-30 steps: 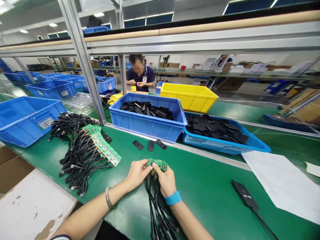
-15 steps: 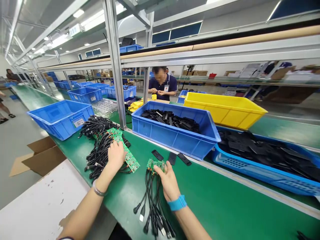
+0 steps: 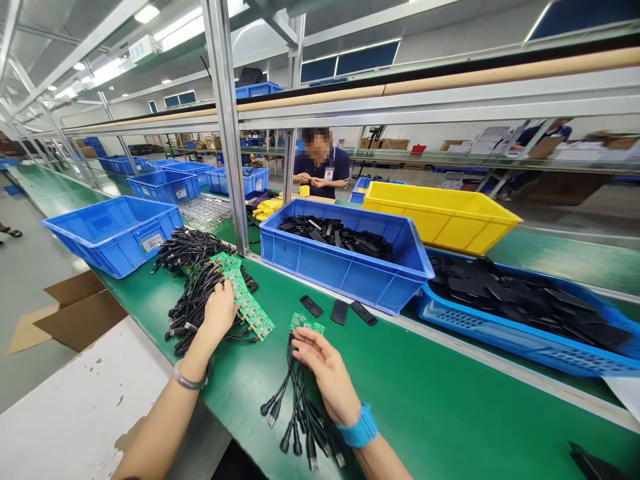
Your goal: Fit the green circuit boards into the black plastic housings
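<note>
My right hand lies palm-up on a bundle of black cables, its fingers loosely spread just below the small green circuit boards that the cables end in. My left hand rests on a pile of black cables, fingers curled at the edge of a long strip of green circuit boards. Whether it grips anything is hidden. Three small black plastic covers lie on the green belt beyond the right hand.
A blue bin of black parts stands behind the covers, a flat blue basket of black parts to its right, a yellow bin behind. An empty blue bin sits left. A metal post rises mid-table. A person works opposite.
My left hand left the small boards and moved to the cable pile at left. My right hand has loosened from the small boards and lies open. The view turned left.
</note>
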`<act>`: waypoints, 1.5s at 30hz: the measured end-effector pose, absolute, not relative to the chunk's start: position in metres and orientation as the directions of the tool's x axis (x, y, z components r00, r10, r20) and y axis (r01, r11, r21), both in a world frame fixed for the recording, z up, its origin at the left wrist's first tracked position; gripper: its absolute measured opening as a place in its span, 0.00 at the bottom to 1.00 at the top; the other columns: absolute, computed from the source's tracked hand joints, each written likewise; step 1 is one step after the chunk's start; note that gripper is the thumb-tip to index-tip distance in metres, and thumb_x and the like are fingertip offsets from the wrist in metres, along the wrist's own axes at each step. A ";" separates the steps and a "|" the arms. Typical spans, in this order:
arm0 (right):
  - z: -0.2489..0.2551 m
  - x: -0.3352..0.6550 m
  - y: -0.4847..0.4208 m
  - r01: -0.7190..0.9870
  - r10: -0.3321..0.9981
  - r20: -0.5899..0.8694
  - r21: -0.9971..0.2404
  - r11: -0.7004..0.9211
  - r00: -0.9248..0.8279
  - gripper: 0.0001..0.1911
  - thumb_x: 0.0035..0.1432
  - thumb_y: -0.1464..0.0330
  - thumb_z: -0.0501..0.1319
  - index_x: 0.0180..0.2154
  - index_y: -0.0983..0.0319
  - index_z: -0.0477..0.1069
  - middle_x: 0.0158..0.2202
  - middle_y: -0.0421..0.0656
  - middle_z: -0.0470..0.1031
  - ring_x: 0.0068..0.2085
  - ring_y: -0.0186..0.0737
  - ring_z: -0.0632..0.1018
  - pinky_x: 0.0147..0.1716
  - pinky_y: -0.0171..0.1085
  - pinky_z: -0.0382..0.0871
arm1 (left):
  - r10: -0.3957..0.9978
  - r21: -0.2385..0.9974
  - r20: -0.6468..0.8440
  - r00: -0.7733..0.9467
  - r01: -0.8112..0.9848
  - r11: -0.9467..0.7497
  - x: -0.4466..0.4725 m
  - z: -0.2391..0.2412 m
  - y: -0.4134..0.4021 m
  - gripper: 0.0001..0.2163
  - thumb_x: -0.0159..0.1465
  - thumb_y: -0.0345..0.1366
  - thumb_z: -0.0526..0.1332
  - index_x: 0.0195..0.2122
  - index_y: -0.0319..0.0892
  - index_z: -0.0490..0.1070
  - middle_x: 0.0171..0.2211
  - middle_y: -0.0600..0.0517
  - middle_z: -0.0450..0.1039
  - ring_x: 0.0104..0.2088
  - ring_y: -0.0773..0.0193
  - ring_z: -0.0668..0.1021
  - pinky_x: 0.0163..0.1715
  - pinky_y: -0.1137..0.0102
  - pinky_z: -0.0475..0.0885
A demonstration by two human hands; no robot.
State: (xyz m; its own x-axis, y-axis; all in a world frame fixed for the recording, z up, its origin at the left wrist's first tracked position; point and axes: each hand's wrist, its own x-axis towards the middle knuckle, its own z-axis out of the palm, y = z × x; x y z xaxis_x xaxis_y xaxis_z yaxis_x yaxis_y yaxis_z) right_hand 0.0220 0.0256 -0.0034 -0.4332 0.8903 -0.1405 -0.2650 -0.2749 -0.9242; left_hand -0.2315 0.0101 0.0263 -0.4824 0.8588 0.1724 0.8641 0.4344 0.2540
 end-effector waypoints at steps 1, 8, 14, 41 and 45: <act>-0.003 0.018 0.023 -0.290 0.856 -0.193 -0.886 -0.362 -0.479 0.21 0.44 0.64 0.71 0.43 0.60 0.75 0.48 0.50 0.76 0.50 0.52 0.76 0.50 0.49 0.69 | 0.861 0.293 0.179 -0.476 0.861 0.416 -0.234 0.027 0.010 0.19 0.58 0.30 0.61 0.49 0.37 0.61 0.45 0.38 0.67 0.42 0.50 0.77 0.40 0.60 0.70; -0.025 -0.023 0.019 -0.388 0.707 -0.420 -0.620 -0.682 -0.570 0.18 0.40 0.67 0.74 0.34 0.61 0.72 0.35 0.47 0.79 0.42 0.47 0.80 0.47 0.48 0.71 | 0.922 0.651 0.141 -0.360 0.736 0.187 -0.244 0.038 -0.007 0.23 0.54 0.35 0.63 0.51 0.37 0.65 0.28 0.56 0.69 0.28 0.65 0.75 0.32 0.69 0.72; -0.015 -0.037 0.017 -0.450 0.729 -0.347 -0.609 -0.654 -0.591 0.18 0.42 0.58 0.73 0.32 0.61 0.72 0.30 0.44 0.78 0.38 0.44 0.80 0.43 0.43 0.72 | 0.959 0.972 0.070 -0.275 0.236 -0.003 -0.226 0.067 -0.039 0.12 0.58 0.42 0.64 0.36 0.37 0.74 0.28 0.51 0.73 0.29 0.64 0.75 0.33 0.69 0.72; 0.046 -0.006 0.021 -0.348 0.922 0.035 -0.931 -0.110 -0.386 0.20 0.55 0.51 0.62 0.33 0.62 0.76 0.32 0.44 0.80 0.29 0.42 0.78 0.24 0.37 0.71 | 0.981 0.996 0.036 -0.191 -0.077 -0.051 -0.168 0.072 -0.035 0.12 0.59 0.43 0.64 0.32 0.37 0.72 0.25 0.52 0.76 0.23 0.68 0.76 0.21 0.77 0.68; 0.037 -0.009 0.026 -0.308 0.962 0.092 -0.952 0.009 -0.258 0.20 0.56 0.51 0.61 0.30 0.63 0.75 0.28 0.43 0.79 0.27 0.41 0.77 0.26 0.37 0.72 | 0.965 0.998 0.065 -0.253 0.005 -0.066 -0.164 0.071 -0.037 0.13 0.59 0.43 0.64 0.31 0.36 0.73 0.27 0.51 0.77 0.26 0.65 0.78 0.27 0.72 0.73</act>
State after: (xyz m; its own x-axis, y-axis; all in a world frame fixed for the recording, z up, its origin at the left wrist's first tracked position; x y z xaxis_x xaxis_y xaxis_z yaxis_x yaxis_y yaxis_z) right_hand -0.0094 0.0257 0.0366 -0.2579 0.9617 0.0924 -0.3075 0.0089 -0.9515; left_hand -0.1641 -0.0373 0.0710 -0.2532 0.9652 0.0653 0.0054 -0.0660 0.9978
